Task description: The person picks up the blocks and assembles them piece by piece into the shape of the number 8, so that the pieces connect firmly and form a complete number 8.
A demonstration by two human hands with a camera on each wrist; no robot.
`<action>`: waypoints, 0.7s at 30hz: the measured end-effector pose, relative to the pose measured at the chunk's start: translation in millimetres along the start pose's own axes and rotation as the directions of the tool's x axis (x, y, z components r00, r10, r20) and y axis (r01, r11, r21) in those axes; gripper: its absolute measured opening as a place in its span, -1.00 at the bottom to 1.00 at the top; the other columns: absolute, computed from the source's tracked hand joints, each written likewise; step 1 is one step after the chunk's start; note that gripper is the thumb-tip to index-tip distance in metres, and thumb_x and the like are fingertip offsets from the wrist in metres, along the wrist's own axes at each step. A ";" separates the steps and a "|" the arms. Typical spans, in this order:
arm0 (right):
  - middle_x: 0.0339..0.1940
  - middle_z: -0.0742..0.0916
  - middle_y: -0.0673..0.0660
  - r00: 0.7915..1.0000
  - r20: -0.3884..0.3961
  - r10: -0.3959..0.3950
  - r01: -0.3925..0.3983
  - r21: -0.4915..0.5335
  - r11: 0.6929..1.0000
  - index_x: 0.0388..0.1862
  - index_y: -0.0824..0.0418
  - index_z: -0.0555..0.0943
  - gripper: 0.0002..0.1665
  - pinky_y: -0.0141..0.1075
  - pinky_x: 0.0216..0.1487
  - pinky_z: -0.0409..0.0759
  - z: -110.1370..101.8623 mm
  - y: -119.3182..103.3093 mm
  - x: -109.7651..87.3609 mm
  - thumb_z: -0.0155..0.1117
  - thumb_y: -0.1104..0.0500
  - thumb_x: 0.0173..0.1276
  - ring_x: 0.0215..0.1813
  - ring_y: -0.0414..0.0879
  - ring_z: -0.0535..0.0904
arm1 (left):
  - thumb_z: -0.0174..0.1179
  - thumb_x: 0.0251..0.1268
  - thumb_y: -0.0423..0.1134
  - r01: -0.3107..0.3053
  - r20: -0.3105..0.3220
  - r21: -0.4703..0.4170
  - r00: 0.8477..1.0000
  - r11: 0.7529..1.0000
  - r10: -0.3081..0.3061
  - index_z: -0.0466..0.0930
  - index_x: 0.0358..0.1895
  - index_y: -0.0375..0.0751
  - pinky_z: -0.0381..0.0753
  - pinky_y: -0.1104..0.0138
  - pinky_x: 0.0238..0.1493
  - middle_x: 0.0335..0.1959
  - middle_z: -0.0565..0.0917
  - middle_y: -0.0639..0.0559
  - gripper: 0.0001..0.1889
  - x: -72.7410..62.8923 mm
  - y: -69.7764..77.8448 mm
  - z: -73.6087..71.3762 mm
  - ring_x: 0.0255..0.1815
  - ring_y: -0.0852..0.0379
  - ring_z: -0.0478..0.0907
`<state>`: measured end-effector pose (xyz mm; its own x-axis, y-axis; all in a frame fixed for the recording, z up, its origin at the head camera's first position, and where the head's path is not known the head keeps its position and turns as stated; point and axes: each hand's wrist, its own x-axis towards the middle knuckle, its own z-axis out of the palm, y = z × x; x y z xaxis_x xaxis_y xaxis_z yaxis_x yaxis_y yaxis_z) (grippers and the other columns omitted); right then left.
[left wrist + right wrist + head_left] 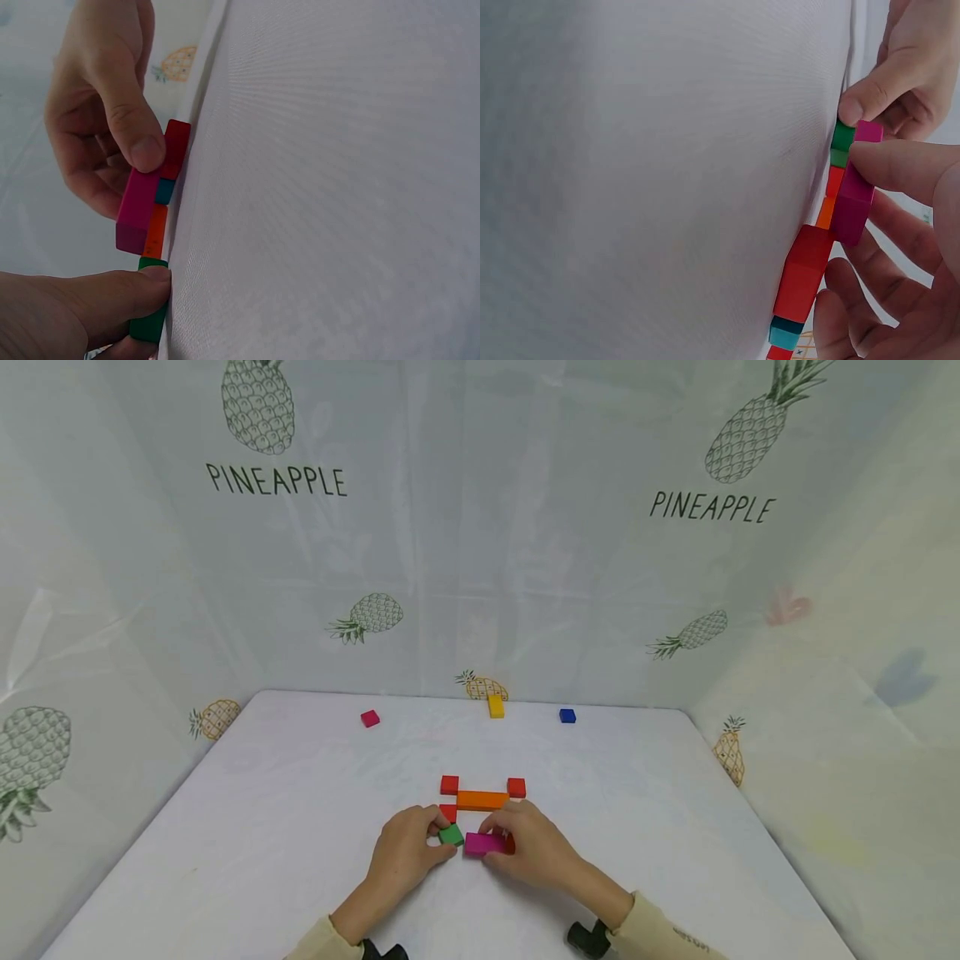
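My left hand (405, 850) pinches a small green block (452, 835) between thumb and fingers, low at the white tabletop. My right hand (534, 845) grips a longer magenta block (483, 844) by its sides, just right of the green one. Both wrist views show the magenta block (853, 202) held a little above the surface. A red block (802, 274) stands on the table near the right fingers, mostly covered in the head view. Ahead lies an orange bar (480, 801), with red blocks at its far left (449, 785), far right (516, 787) and near left (448, 812).
Toward the table's back edge lie a pinkish-red block (370, 718), a yellow block (496, 707) and a blue block (567, 716). A teal block (786, 332) shows beyond the red one in the right wrist view. A pineapple-print curtain (480, 527) surrounds the tabletop (300, 810).
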<state>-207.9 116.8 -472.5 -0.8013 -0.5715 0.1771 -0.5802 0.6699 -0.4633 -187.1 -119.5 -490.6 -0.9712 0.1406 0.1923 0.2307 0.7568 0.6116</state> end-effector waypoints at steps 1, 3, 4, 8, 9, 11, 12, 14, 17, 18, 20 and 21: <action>-0.29 0.63 -0.21 1.000 -0.001 -0.003 0.003 0.001 1.000 -0.04 -0.05 0.76 -0.70 -0.40 -0.13 0.56 0.0 -0.3 -0.2 0.64 0.08 0.28 -0.10 -0.24 0.46 | 0.66 0.05 -0.19 0.001 0.001 -0.001 1.000 1.000 -0.001 0.70 -0.27 -0.02 0.53 0.29 -0.27 -0.38 0.65 0.21 -0.72 -0.1 0.0 -0.1 -0.32 0.24 0.51; -0.27 0.64 -0.21 1.000 0.001 -0.004 0.004 0.001 1.000 -0.04 -0.04 0.76 -0.69 -0.40 -0.12 0.56 0.2 -0.9 -0.6 0.65 0.07 0.27 -0.08 -0.24 0.46 | 0.66 0.06 -0.18 0.004 0.001 -0.001 1.000 1.000 -0.004 0.70 -0.27 -0.02 0.54 0.29 -0.26 -0.38 0.65 0.21 -0.72 -0.1 -0.1 -0.2 -0.32 0.24 0.51; -0.27 0.64 -0.21 1.000 0.001 -0.003 0.003 0.000 1.000 -0.03 -0.04 0.76 -0.69 -0.40 -0.12 0.57 0.4 -1.0 -0.6 0.65 0.07 0.27 -0.07 -0.24 0.46 | 0.66 0.06 -0.18 0.005 0.002 -0.002 1.000 1.000 -0.005 0.71 -0.27 -0.02 0.54 0.28 -0.25 -0.37 0.65 0.21 -0.72 -0.1 -0.2 -0.2 -0.32 0.24 0.51; -0.24 0.66 -0.20 1.000 0.001 -0.001 0.001 -0.008 1.000 -0.03 -0.05 0.76 -0.66 -0.41 -0.12 0.58 1.5 -1.6 -1.2 0.66 0.04 0.24 -0.05 -0.25 0.47 | 0.66 0.06 -0.17 0.010 0.007 -0.001 1.000 1.000 -0.010 0.71 -0.26 -0.02 0.54 0.28 -0.25 -0.37 0.66 0.20 -0.72 -0.1 0.2 -0.6 -0.31 0.23 0.50; -0.24 0.66 -0.20 1.000 -0.002 -0.004 0.003 -0.012 1.000 -0.03 -0.05 0.76 -0.66 -0.42 -0.13 0.57 1.8 -1.6 -1.4 0.67 0.03 0.24 -0.05 -0.25 0.47 | 0.66 0.06 -0.17 0.011 0.009 -0.001 1.000 1.000 -0.011 0.71 -0.26 -0.03 0.54 0.28 -0.25 -0.37 0.66 0.20 -0.72 -0.1 0.3 -0.7 -0.31 0.23 0.50; -0.25 0.67 -0.20 1.000 -0.008 -0.011 0.011 -0.019 1.000 -0.04 -0.05 0.76 -0.65 -0.43 -0.15 0.57 2.8 -1.5 -1.5 0.68 0.03 0.22 -0.07 -0.26 0.47 | 0.67 0.06 -0.16 0.015 0.011 0.001 1.000 1.000 -0.015 0.71 -0.25 -0.03 0.54 0.29 -0.26 -0.37 0.66 0.20 -0.71 -0.2 0.6 -1.0 -0.31 0.23 0.50; -0.25 0.68 -0.20 1.000 -0.011 -0.015 0.015 -0.023 1.000 -0.04 -0.05 0.77 -0.65 -0.43 -0.16 0.56 3.2 -1.4 -1.4 0.68 0.03 0.22 -0.08 -0.26 0.47 | 0.67 0.06 -0.16 0.017 0.012 0.002 1.000 1.000 -0.017 0.71 -0.25 -0.03 0.54 0.29 -0.26 -0.37 0.66 0.20 -0.71 -0.1 0.7 -1.1 -0.31 0.23 0.50; -0.26 0.68 -0.20 1.000 -0.012 -0.020 0.020 -0.030 0.999 -0.05 -0.05 0.77 -0.65 -0.44 -0.18 0.55 3.9 -1.3 -1.6 0.68 0.01 0.21 -0.10 -0.27 0.46 | 0.67 0.05 -0.16 0.021 0.014 0.003 1.000 1.000 -0.021 0.71 -0.25 -0.03 0.54 0.29 -0.25 -0.37 0.66 0.20 -0.71 0.0 0.8 -1.2 -0.31 0.23 0.50; -0.27 0.68 -0.20 1.000 -0.006 -0.015 0.015 -0.037 0.999 -0.07 -0.06 0.77 -0.66 -0.44 -0.20 0.51 4.8 -1.1 -1.4 0.69 0.01 0.21 -0.12 -0.28 0.44 | 0.67 0.06 -0.15 0.027 0.018 0.001 0.999 1.000 -0.027 0.71 -0.25 -0.03 0.55 0.29 -0.25 -0.37 0.66 0.20 -0.71 0.1 1.3 -1.6 -0.31 0.22 0.50; -0.27 0.68 -0.20 1.000 -0.003 -0.015 0.014 -0.040 0.999 -0.08 -0.06 0.77 -0.67 -0.44 -0.20 0.50 4.9 -1.3 -1.3 0.69 0.01 0.20 -0.13 -0.28 0.43 | 0.67 0.06 -0.15 0.028 0.019 0.000 0.999 1.000 -0.028 0.71 -0.25 -0.03 0.55 0.29 -0.25 -0.37 0.65 0.20 -0.71 0.0 1.4 -1.7 -0.31 0.22 0.50; -0.29 0.68 -0.21 1.000 -0.001 -0.016 0.016 -0.049 0.999 -0.09 -0.06 0.77 -0.67 -0.43 -0.21 0.48 4.9 -1.7 -1.3 0.69 0.01 0.20 -0.14 -0.28 0.42 | 0.67 0.06 -0.15 0.031 0.019 -0.002 0.999 1.000 -0.031 0.71 -0.25 -0.03 0.55 0.29 -0.24 -0.37 0.65 0.20 -0.71 -0.1 2.0 -2.0 -0.31 0.22 0.50; -0.29 0.68 -0.21 1.000 0.001 -0.016 0.016 -0.051 0.999 -0.10 -0.06 0.77 -0.68 -0.43 -0.21 0.47 4.9 -1.8 -1.3 0.69 0.02 0.20 -0.14 -0.28 0.41 | 0.67 0.06 -0.15 0.031 0.019 -0.002 0.999 1.000 -0.031 0.71 -0.25 -0.03 0.55 0.29 -0.24 -0.36 0.65 0.20 -0.71 -0.1 2.3 -1.9 -0.31 0.22 0.50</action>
<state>-205.1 114.0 -476.1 -0.7916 -0.5828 0.1835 -0.5998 0.6840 -0.4152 -186.3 -119.0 -487.7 -0.9789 0.1288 0.1589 0.2004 0.7594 0.6190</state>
